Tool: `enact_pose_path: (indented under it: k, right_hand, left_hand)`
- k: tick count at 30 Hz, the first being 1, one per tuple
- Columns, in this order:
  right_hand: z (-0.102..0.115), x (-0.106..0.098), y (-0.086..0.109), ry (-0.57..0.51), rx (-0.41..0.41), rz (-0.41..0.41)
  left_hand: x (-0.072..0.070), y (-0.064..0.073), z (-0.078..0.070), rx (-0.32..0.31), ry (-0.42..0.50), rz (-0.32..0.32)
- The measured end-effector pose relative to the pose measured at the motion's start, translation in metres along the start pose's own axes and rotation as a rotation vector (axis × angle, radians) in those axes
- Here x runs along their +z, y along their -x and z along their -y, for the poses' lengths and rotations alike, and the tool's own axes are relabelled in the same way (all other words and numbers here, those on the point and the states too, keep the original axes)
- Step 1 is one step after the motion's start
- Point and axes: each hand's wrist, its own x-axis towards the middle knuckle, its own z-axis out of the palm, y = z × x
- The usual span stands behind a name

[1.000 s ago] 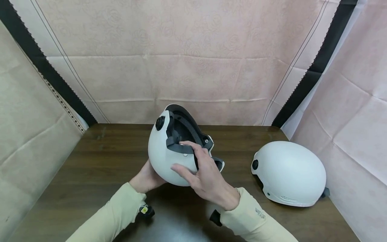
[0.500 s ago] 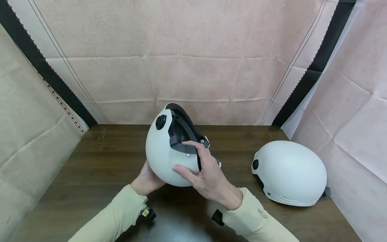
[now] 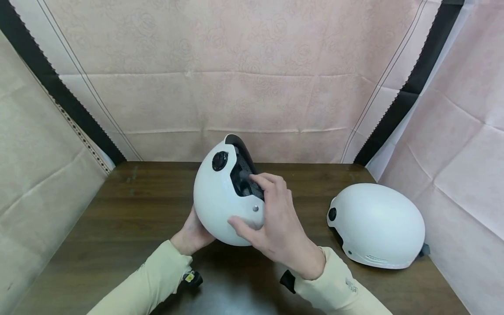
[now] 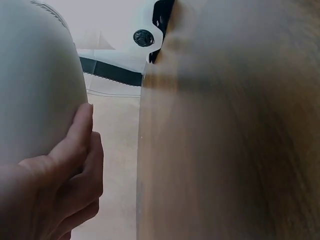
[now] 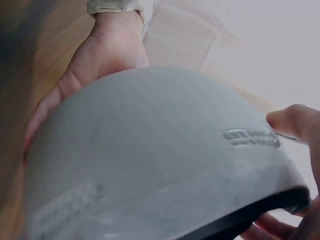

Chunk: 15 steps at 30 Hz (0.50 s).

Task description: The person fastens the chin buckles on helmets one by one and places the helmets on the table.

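A left hand [image 3: 194, 234] cups a white helmet [image 3: 218, 203] at centre frame, fingers curved round its shell; a right hand [image 3: 279, 232] pinches its edge between thumb and fingers.

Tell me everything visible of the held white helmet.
The white helmet has a smooth shell, apparently plastic, a round black knob, silver rivet, slotted vents and dark meshy lining. It is held tilted above the table, opening toward the right grip, whose thumb touches the shell. The left grip supports the shell's other side.
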Motion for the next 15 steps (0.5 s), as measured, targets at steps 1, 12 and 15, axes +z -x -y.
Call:
enact_pose_path:
  k: [1, 12, 15]
  right_hand:
    - [0.002, 0.000, -0.001, 0.040, -0.031, -0.015]
    - [0.019, -0.001, -0.003, 0.281, -0.140, -0.141]
    - [0.019, -0.004, -0.003, 0.333, -0.103, -0.140]
  left_hand:
    - [0.001, 0.000, 0.000, 0.011, -0.005, -0.007]
    - [0.010, 0.003, 0.000, 0.078, -0.131, -0.027]
    - [0.010, 0.004, 0.000, 0.078, -0.142, -0.029]
